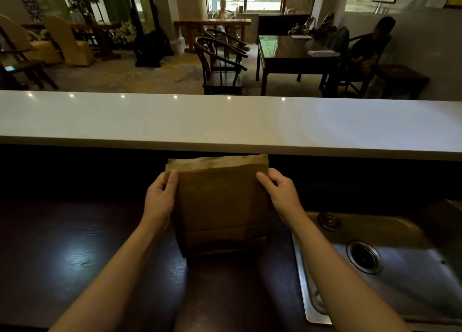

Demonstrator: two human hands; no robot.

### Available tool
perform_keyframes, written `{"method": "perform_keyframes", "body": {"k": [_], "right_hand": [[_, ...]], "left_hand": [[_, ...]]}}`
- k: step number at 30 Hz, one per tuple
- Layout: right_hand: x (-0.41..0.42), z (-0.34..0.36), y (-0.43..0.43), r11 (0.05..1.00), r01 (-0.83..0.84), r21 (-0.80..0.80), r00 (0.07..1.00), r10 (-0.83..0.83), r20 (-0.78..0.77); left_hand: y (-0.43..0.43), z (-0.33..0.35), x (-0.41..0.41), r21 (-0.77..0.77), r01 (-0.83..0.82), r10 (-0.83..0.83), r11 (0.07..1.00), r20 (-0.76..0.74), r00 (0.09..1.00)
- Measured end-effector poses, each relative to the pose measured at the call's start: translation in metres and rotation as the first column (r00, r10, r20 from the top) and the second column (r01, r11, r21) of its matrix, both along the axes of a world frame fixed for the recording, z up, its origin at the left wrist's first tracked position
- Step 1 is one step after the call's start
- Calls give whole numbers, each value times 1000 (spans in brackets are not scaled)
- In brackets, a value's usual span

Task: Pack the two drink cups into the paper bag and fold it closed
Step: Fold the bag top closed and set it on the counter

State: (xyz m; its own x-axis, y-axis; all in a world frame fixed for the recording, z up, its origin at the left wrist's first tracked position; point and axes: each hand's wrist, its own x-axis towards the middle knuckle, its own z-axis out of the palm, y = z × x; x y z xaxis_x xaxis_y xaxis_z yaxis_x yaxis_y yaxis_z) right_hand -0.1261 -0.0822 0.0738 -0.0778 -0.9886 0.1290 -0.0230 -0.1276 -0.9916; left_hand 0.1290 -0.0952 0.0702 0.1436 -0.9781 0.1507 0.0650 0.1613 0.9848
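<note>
since the paper bag (220, 206) already stands upright on the dark counter (75, 251) with its top flattened into a band, this reads as the fold-closed step. cups aren't visible; presumably inside, can't confirm. bag sits centred in front of the person, just below the edge of the white bar top (225, 121), with the steel sink (390, 254) near on its right, not touching. left hand (160, 199) pinches the bag's upper left edge, thumb on the near face, other fingers behind it. right hand (281, 194) does the same on the upper right edge. both closed on paper, neither wide. top band looks creased once, leaning slightly away from the camera; can't tell if it's a full fold or only pressed flat. to do this well, my read: keep both pinches level so the crease runs straight across, roll the band toward one side in one motion, then run thumbs from the corners inward to set the crease. don't press down hard, since lidded cups under the fold could tip or pop. keep the base planted flat; the bag is tall and narrow, so a lopsided pull would rock it toward the sink. judging progress: late stage, closure nearly done.
</note>
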Motion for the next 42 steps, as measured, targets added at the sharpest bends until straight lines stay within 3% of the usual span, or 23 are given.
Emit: {"method": "perform_keyframes", "body": {"k": [6,13,15,17,19,21,22,24,26,30,32,34,37,39,42], "right_hand": [[18,0,-1,983,182,27,980,-184,75],[26,10,-14,930,354,98,919,-365,149],[30,8,-14,922,368,119,918,-381,109],[31,6,-14,929,352,119,933,-358,35],[31,6,-16,940,323,112,946,-321,-38],[25,7,-17,956,282,79,950,-267,-160],[21,6,-16,970,239,54,945,-219,-244],[8,6,-15,995,99,17,889,-81,-451],[-2,11,-14,999,-35,7,806,32,-592],[-17,38,-17,1000,-23,-13,837,12,-548],[-20,50,-17,997,-73,-7,807,55,-587],[-14,57,-15,978,-195,-72,719,93,-689],[-1,56,-14,928,-366,-67,485,128,-865],[-1,56,-16,932,-362,22,484,208,-850],[-5,58,-21,935,-340,104,592,299,-748]], "left_hand": [[-6,5,-13,-93,-144,154,985,105,982],[-13,12,-12,2,-186,185,982,89,979],[-12,14,-11,-23,-208,207,978,238,949],[-10,22,-7,-240,-147,253,960,504,826],[-11,29,-2,-405,151,235,902,753,614],[-13,31,3,-299,376,136,877,905,403],[-14,32,6,-221,393,56,892,919,390],[-19,36,12,-141,351,-47,926,878,477],[-23,41,15,-48,339,-140,940,850,507],[-27,50,17,135,372,-323,918,798,508],[-27,53,20,160,355,-342,921,768,542],[-26,54,19,142,361,-333,922,767,548],[-25,54,15,110,375,-313,920,784,537],[-24,55,14,98,385,-309,917,786,535],[-23,57,12,26,451,-266,892,837,478]]}}
